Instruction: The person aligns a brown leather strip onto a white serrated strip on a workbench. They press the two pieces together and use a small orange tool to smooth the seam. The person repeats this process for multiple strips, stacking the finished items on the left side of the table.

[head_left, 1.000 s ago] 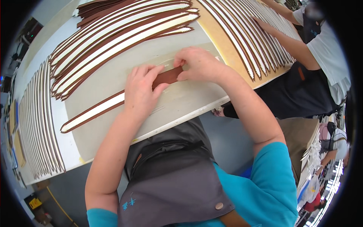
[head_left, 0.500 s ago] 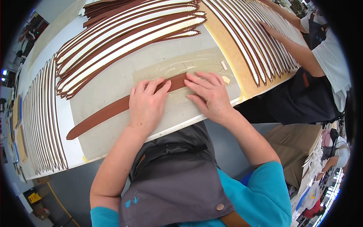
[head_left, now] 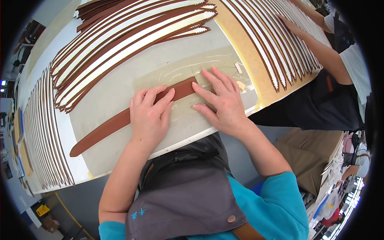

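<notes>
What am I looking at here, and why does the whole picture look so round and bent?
There is no machine here: a person is working with two bare hands, and a wide fisheye camera worn on their head looks down, which bends straight edges. The forearms coming up from the bottom belong to the wearer. The left hand lies flat on a long brown strip that rests on a pale work table. The right hand presses flat beside it, on a clear sheet taped to the table, at the strip's end. Neither hand grips anything. Further back lie rows of brown-and-white strips. At the upper right, another person's arm reaches over more strips on a tan board.
</notes>
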Tool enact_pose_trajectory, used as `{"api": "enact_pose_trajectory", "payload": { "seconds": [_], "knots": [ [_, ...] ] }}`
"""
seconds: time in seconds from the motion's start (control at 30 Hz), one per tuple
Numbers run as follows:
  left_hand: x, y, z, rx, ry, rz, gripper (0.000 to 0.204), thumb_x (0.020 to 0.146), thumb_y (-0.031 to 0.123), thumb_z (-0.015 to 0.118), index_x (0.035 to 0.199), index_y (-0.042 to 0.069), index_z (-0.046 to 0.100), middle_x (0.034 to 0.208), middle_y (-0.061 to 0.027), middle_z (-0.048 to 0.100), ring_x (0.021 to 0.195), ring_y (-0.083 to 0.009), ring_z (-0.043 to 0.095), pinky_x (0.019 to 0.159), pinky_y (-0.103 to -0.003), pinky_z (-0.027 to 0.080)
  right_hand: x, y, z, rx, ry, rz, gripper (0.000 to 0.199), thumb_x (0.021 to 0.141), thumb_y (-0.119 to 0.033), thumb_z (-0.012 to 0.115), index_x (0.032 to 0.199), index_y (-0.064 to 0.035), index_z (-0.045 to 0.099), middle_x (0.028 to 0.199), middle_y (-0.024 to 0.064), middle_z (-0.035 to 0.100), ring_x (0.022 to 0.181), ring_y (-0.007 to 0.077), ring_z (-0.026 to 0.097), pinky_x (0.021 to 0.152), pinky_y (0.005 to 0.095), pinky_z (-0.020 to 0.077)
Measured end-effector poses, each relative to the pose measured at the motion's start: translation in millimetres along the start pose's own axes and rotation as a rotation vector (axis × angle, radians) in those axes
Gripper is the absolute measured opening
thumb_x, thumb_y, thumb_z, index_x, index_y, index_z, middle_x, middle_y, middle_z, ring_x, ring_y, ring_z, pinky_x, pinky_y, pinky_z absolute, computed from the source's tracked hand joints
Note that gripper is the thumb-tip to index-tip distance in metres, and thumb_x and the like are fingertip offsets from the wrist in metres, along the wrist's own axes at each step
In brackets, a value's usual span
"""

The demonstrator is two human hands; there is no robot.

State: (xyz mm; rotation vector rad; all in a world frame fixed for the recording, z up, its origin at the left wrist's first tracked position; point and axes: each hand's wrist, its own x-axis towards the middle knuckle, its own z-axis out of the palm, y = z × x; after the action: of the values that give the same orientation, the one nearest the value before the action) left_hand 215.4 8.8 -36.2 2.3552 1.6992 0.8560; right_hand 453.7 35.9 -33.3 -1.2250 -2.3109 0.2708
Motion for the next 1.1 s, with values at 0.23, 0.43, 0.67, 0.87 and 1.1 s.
{"api": "enact_pose_trajectory", "payload": {
  "seconds": [0.23, 0.43, 0.67, 0.87, 1.1],
  "knots": [
    [1.2, -0.7, -0.3, 0.011, -0.039, 0.018, 0.033, 0.091, 0.008, 0.074, 0.124, 0.013, 0.077, 0.128, -0.0035, 0.067, 0.111, -0.0298, 0.056, 0.098, -0.043, 0.043, 0.4, 0.0, -0.8, 0.008, 0.002, 0.047, 0.048, 0.086, -0.031, 0.083, 0.131, -0.0187, 0.074, 0.153, 0.0178, 0.053, 0.148, 0.0390, 0.043, 0.120, 0.0548, 0.0328],
    [1.6, 0.9, -0.7, 0.001, -0.044, 0.008, 0.035, 0.090, 0.006, 0.073, 0.125, 0.012, 0.077, 0.128, -0.0063, 0.066, 0.111, -0.0301, 0.055, 0.098, -0.043, 0.044, 0.6, 0.8, -0.6, 0.024, 0.007, 0.074, 0.048, 0.083, -0.031, 0.085, 0.130, -0.0212, 0.076, 0.154, 0.0179, 0.053, 0.148, 0.0396, 0.043, 0.119, 0.0544, 0.0339],
    [-1.3, -0.3, -17.7, -0.089, 0.000, -0.123, 0.033, 0.086, 0.007, 0.078, 0.119, 0.010, 0.077, 0.125, -0.0075, 0.067, 0.111, -0.0299, 0.058, 0.098, -0.041, 0.046, 3.2, -0.3, 0.1, 0.016, 0.001, 0.080, 0.048, 0.083, -0.030, 0.086, 0.129, -0.0217, 0.077, 0.154, 0.0182, 0.054, 0.148, 0.0403, 0.043, 0.118, 0.0535, 0.0337],
    [-19.9, -22.4, -29.3, -0.060, 0.023, -0.113, 0.033, 0.083, 0.008, 0.082, 0.116, 0.010, 0.078, 0.118, -0.0065, 0.069, 0.108, -0.0279, 0.059, 0.093, -0.040, 0.049, 3.7, -0.4, 1.4, 0.021, -0.007, 0.071, 0.045, 0.084, -0.026, 0.086, 0.128, -0.0196, 0.078, 0.156, 0.0175, 0.053, 0.148, 0.0414, 0.043, 0.118, 0.0526, 0.0331],
    [-21.9, -26.6, -24.4, -0.086, 0.036, -0.082, 0.028, 0.083, 0.008, 0.081, 0.110, 0.014, 0.082, 0.114, -0.0044, 0.069, 0.104, -0.0269, 0.058, 0.091, -0.039, 0.048, 4.3, -1.0, 1.2, -0.003, -0.025, 0.056, 0.047, 0.084, -0.025, 0.086, 0.129, -0.0183, 0.077, 0.156, 0.0173, 0.052, 0.149, 0.0420, 0.041, 0.117, 0.0532, 0.0338]
  ]
}}
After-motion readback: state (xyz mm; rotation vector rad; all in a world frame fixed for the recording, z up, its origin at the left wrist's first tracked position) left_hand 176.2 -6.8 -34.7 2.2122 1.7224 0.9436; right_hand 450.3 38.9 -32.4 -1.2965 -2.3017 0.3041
